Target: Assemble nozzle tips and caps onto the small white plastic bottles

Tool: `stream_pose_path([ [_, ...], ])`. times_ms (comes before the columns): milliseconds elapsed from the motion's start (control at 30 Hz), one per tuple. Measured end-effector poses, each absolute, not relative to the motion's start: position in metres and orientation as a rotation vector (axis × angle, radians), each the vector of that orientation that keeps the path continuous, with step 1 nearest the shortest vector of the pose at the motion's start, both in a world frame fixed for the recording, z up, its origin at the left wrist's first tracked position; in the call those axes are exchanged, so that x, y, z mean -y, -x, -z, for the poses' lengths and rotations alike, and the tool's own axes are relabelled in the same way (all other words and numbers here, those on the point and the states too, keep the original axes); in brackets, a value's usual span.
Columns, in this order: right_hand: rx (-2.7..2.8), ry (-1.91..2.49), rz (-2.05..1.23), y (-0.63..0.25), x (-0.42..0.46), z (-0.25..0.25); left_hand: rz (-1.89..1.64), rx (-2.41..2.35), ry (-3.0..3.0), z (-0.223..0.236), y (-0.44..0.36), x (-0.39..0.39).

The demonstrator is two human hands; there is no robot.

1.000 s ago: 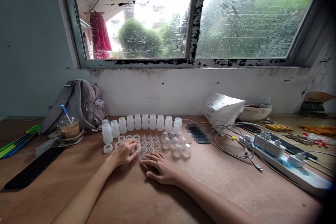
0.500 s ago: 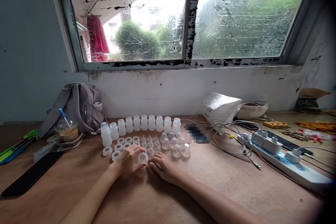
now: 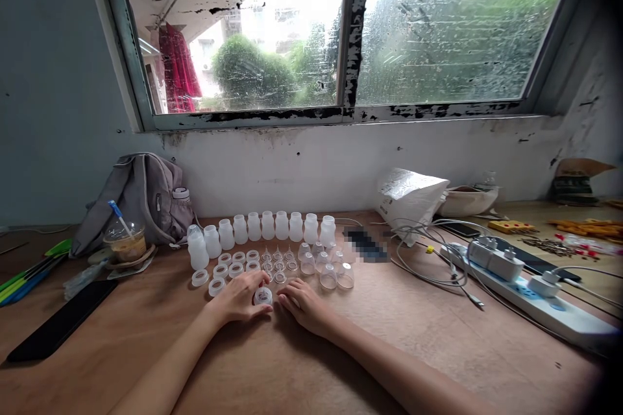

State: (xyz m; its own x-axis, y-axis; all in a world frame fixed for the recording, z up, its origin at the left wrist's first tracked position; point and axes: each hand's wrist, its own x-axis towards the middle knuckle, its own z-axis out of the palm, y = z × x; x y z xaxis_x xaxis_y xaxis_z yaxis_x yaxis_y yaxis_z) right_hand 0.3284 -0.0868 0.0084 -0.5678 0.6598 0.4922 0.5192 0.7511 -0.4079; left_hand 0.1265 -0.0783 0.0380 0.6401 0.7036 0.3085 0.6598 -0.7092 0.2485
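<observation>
My left hand (image 3: 243,295) has its thumb and fingers around a white bottle collar ring (image 3: 263,296), low over the table; something clear shows inside the ring. Just right of it, my right hand (image 3: 304,305) rests on the tabletop with fingers loosely bent and nothing visible in them. Beyond the hands lie several loose collar rings (image 3: 217,286) on the left and several clear bottle teats (image 3: 279,277) in the middle. Clear dome caps (image 3: 328,279) stand to the right. Behind them curves a row of frosted baby bottles (image 3: 267,225), the leftmost one with a cap on.
On the left are a grey backpack (image 3: 146,198), an iced drink cup (image 3: 125,243), a black flat case (image 3: 63,321) and coloured pens. To the right lie a phone, tangled white cables (image 3: 428,275), a white pouch (image 3: 411,201) and a power strip (image 3: 530,295) with chargers.
The collar ring in my left hand has tipped and come slightly lower. My right hand has stayed almost in place. The bottles, teats and caps stand as before.
</observation>
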Motion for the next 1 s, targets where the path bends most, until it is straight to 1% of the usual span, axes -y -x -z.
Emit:
stream_pose_path([
  [367, 2.301, 0.902, -0.275, -0.328, 0.09, -0.011, -0.57, -1.122, -2.711, -0.04, -0.129, 0.081],
  [567, 2.294, 0.887, -0.294, -0.328, 0.089, -0.009, -0.651, -1.133, -2.705, -0.038, -0.128, 0.077],
  [800, 2.169, 0.824, -0.375, -0.33, 0.091, -0.007, -0.889, -1.083, -2.19, -0.03, -0.142, 0.077],
  [900, 2.076, 0.854, -0.353, -0.328, 0.09, -0.005, -0.93, -0.997, -2.031, -0.028, -0.155, 0.084],
  [1000, 1.99, 0.932, -0.308, -0.327, 0.085, -0.001, -1.061, -1.025, -1.916, -0.026, -0.166, 0.091],
])
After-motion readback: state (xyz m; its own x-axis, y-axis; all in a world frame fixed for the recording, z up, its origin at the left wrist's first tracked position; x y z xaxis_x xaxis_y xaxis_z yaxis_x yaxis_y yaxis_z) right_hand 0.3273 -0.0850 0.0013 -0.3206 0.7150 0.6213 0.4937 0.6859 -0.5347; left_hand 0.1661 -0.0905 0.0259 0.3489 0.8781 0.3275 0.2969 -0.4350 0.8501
